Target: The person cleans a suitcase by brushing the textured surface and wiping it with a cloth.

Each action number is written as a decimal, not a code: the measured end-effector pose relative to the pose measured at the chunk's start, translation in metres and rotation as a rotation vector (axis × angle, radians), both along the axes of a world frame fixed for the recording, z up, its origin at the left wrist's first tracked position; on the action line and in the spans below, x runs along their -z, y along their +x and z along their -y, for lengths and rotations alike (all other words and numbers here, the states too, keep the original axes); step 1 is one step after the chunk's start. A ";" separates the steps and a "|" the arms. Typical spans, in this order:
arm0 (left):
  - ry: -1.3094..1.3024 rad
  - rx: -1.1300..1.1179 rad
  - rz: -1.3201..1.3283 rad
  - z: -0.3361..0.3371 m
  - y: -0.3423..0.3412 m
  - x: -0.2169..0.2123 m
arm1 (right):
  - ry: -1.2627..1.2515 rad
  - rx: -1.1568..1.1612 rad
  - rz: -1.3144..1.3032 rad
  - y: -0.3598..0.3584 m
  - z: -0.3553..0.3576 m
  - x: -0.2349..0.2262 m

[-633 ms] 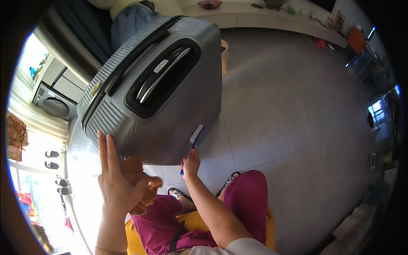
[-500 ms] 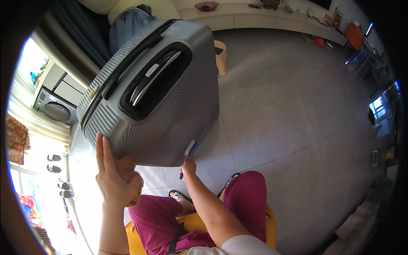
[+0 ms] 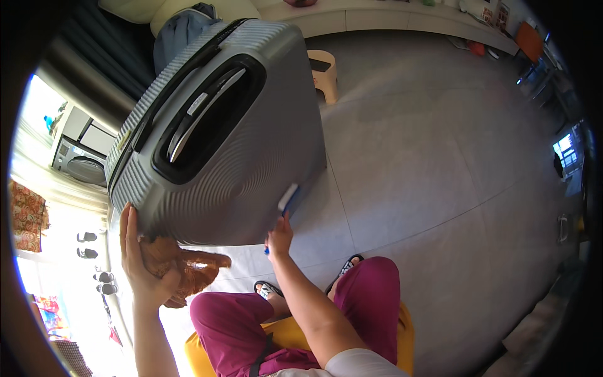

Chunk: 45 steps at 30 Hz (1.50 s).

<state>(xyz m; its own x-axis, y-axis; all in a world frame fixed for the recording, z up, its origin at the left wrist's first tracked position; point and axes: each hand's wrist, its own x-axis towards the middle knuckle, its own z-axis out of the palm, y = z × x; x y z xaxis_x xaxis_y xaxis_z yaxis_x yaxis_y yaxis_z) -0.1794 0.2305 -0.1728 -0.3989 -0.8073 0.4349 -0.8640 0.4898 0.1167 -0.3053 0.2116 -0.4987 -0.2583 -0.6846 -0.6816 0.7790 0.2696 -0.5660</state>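
Note:
A large grey hard-shell suitcase [image 3: 286, 119] with ring-shaped grooves stands tilted in front of me, its black-framed handle recess [image 3: 210, 116] facing up. My left hand [image 3: 146, 270] is at its near left corner, two fingers stretched up along the shell. A crumpled brown cloth [image 3: 188, 270] is tucked between that hand's thumb and palm, its loose end hanging out to the right. In my right hand [image 3: 279, 239] is a brush [image 3: 288, 198] with a blue handle and white bristles, gripped by the handle. Its head is against or very close to the suitcase's lower right side.
I sit on a yellow seat [image 3: 405, 339]. A beige stool [image 3: 325, 78] stands behind the suitcase on the grey tiled floor [image 3: 414, 157]. A long low cabinet [image 3: 370, 20] runs along the back. Several shoes [image 3: 105, 283] and a washing machine [image 3: 81, 162] are at the left.
The brush has moved up along the suitcase's side with my right hand. My left hand has shifted left with the corner, and more of the brown cloth shows, spread rightward.

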 end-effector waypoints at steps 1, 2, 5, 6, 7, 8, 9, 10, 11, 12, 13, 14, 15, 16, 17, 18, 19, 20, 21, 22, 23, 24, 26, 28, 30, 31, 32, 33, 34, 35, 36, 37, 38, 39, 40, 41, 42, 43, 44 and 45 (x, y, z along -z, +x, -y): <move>-0.004 0.012 0.002 0.002 -0.002 -0.002 | -0.111 0.104 0.015 -0.001 0.004 -0.019; -0.007 0.023 0.003 0.002 -0.004 -0.003 | -0.160 0.122 -0.079 0.017 0.001 -0.015; 0.000 0.051 -0.035 -0.003 -0.016 -0.015 | 0.207 -0.189 -0.148 0.057 -0.031 0.027; 0.008 0.060 -0.060 -0.006 -0.019 -0.018 | 0.277 -0.245 -0.062 0.059 -0.045 0.043; 0.014 0.097 -0.076 -0.007 -0.022 -0.024 | 0.346 -0.299 0.028 0.060 -0.059 0.059; 0.045 0.132 -0.113 -0.009 -0.023 -0.029 | 0.307 -0.229 0.046 0.058 -0.069 0.064; 0.075 0.108 -0.125 -0.011 -0.015 -0.026 | 0.286 -0.120 -0.010 0.045 -0.075 0.026; 0.104 0.088 -0.136 -0.011 -0.010 -0.023 | 0.260 -0.008 -0.064 0.031 -0.078 -0.018; 0.150 0.064 -0.182 -0.015 -0.009 -0.026 | 0.153 0.044 -0.103 0.019 -0.079 -0.059; 0.118 0.113 -0.152 -0.014 -0.015 -0.025 | 0.043 0.114 -0.152 0.003 -0.078 -0.088; 0.151 0.124 -0.171 -0.019 -0.018 -0.031 | -0.067 0.118 -0.179 -0.007 -0.077 -0.121; 0.183 0.136 -0.191 -0.024 -0.022 -0.039 | -0.178 0.122 -0.206 -0.011 -0.079 -0.145; 0.220 0.158 -0.187 -0.028 -0.025 -0.046 | -0.303 0.104 -0.425 -0.011 -0.081 -0.152; 0.263 0.185 -0.186 -0.031 -0.027 -0.051 | -0.423 0.089 -0.648 -0.009 -0.084 -0.155; 0.310 0.213 -0.142 -0.032 -0.026 -0.055 | -0.543 0.073 -0.869 -0.007 -0.086 -0.157; 0.312 0.292 -0.121 -0.030 -0.024 -0.056 | -0.448 0.024 -0.896 -0.004 -0.094 -0.146; 0.299 0.292 -0.095 -0.031 -0.021 -0.056 | -0.358 -0.030 -0.919 -0.001 -0.105 -0.128; 0.286 0.294 -0.076 -0.032 -0.017 -0.055 | -0.264 -0.080 -0.948 -0.001 -0.112 -0.120; 0.255 0.216 -0.113 -0.035 -0.003 -0.050 | 0.023 -0.292 -0.507 -0.014 -0.123 -0.161; 0.219 0.168 -0.145 -0.034 0.003 -0.048 | 0.072 -0.286 -0.463 -0.024 -0.130 -0.171; 0.183 0.120 -0.177 -0.033 0.008 -0.046 | -0.059 -0.221 -0.665 -0.025 -0.133 -0.155; 0.159 0.098 -0.165 -0.029 0.013 -0.046 | -0.194 -0.154 -0.860 -0.028 -0.137 -0.140; 0.150 -0.004 -0.135 -0.022 0.040 -0.042 | -0.448 -0.036 -1.121 -0.017 -0.140 -0.193; 0.174 0.005 -0.116 -0.017 0.057 -0.042 | -0.701 0.039 -1.449 -0.014 -0.131 -0.238; 0.200 0.005 -0.053 -0.017 0.072 -0.044 | -0.951 0.062 -1.837 -0.029 -0.120 -0.260; 0.194 -0.010 -0.098 -0.016 0.078 -0.040 | -0.980 -0.071 -2.107 -0.041 -0.119 -0.263; 0.177 -0.065 -0.121 -0.016 0.085 -0.037 | -0.989 -0.221 -2.235 -0.050 -0.116 -0.262; 0.193 -0.110 -0.168 -0.019 0.092 -0.032 | -0.992 -0.371 -2.357 -0.057 -0.112 -0.256; 0.202 -0.156 -0.214 -0.024 0.102 -0.029 | -0.995 -0.517 -2.475 -0.061 -0.107 -0.247; 0.181 -0.159 -0.285 -0.028 0.106 -0.020 | -0.897 -0.656 -2.495 -0.071 -0.107 -0.221; 0.158 -0.168 -0.353 -0.035 0.111 -0.011 | -0.886 -0.784 -2.518 -0.082 -0.112 -0.193; 0.167 -0.169 -0.403 -0.040 0.111 -0.001 | -0.857 -0.912 -2.542 -0.097 -0.117 -0.166; 0.190 -0.179 -0.435 -0.047 0.112 0.003 | -0.823 -1.037 -2.562 -0.104 -0.116 -0.157; 0.220 -0.197 -0.466 -0.054 0.115 0.011 | -0.807 -0.968 -2.581 -0.097 -0.113 -0.166; 0.257 -0.222 -0.498 -0.061 0.118 0.021 | -0.796 -0.912 -2.592 -0.084 -0.115 -0.186; 0.320 -0.261 -0.521 -0.067 0.121 0.028 | -0.777 -0.856 -2.598 -0.074 -0.119 -0.204; 0.348 -0.266 -0.536 -0.072 0.122 0.037 | -0.789 -0.717 -2.581 -0.069 -0.121 -0.220; 0.372 -0.276 -0.547 -0.078 0.122 0.046 | -0.804 -0.577 -2.553 -0.064 -0.121 -0.235; 0.395 -0.285 -0.559 -0.083 0.122 0.056 | -0.818 -0.440 -2.518 -0.062 -0.119 -0.242; 0.400 -0.269 -0.567 -0.087 0.120 0.063 | -0.768 -0.442 -2.547 -0.069 -0.125 -0.234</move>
<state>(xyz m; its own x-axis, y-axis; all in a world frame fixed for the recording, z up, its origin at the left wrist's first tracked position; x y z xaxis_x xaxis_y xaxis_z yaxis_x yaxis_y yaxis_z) -0.0598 0.3179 -0.2362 0.0329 -0.9853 0.1673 -0.7021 0.0963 0.7055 -0.3743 0.3361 -0.2645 0.3753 -0.7142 0.5908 -0.9198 -0.3655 0.1425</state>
